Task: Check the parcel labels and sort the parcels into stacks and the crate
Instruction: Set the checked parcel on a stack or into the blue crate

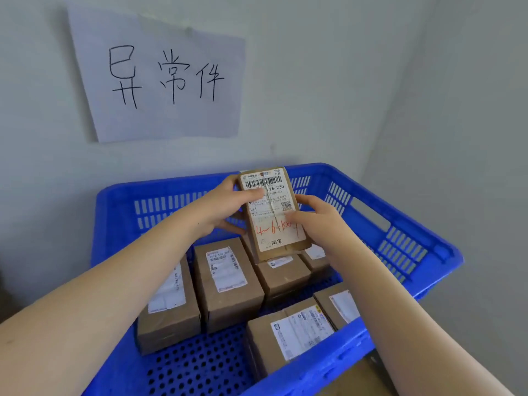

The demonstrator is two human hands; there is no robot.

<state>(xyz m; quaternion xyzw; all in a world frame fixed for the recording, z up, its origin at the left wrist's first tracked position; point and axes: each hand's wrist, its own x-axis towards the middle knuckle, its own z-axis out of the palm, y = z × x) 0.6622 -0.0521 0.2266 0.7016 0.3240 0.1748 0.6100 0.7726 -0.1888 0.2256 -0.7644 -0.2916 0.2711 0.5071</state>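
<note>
Both hands up over the blue crate (414, 238), and the parcel (265, 254) is right between them, held in the air above the far half of the crate, tilted with its label (271, 201) facing me. My left grip (225, 204) is grasping the parcel's upper left edge, thumb lying across the label just under the barcode, fingers curled behind the cardboard. My right grip (317, 221) is grasping the right edge lower down, thumb pressed on the label beside the red handwriting. I can read L16-230 in print and 4-6-100 in red marker, with a crease or tear running down the middle of the label. Below, six brown boxes sit on the perforated crate floor: two tall ones (228, 284) side by side at the left, two smaller ones (285, 277) under the held parcel, two more (288, 335) against the near wall. On the grey wall (328, 81) behind, a paper sign (160, 121) with handwritten black characters
</note>
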